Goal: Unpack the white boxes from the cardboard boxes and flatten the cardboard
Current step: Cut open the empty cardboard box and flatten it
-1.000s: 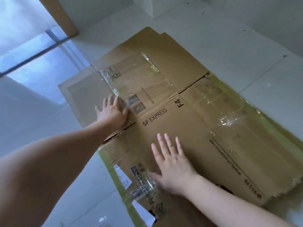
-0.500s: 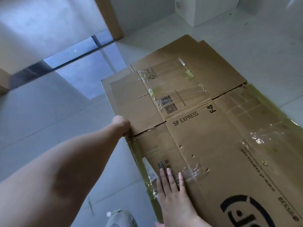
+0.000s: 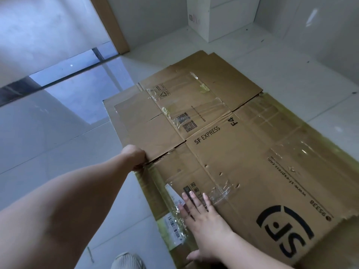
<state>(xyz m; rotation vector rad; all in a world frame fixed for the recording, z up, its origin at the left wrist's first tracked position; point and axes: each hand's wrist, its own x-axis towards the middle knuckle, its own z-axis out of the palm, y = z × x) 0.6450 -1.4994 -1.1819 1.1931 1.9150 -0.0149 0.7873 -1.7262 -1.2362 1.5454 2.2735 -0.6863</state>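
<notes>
A large flattened brown cardboard box printed "SF EXPRESS" lies on the tiled floor, with clear tape and labels on it. More flat cardboard sticks out beneath it at the far left. My left hand is at the cardboard's left edge, fingers curled round that edge and hidden under it. My right hand lies flat, fingers spread, pressing the near left part of the cardboard beside a shipping label. White boxes stand stacked against the wall at the back.
A wooden door frame rises at the back left, with a glass door track across the floor. My foot in a light shoe shows at the bottom edge. Pale floor tiles surround the cardboard.
My left hand went from flat on the cardboard to gripping its left edge. My right hand slid toward me to the near left corner. The view pulled back and up.
</notes>
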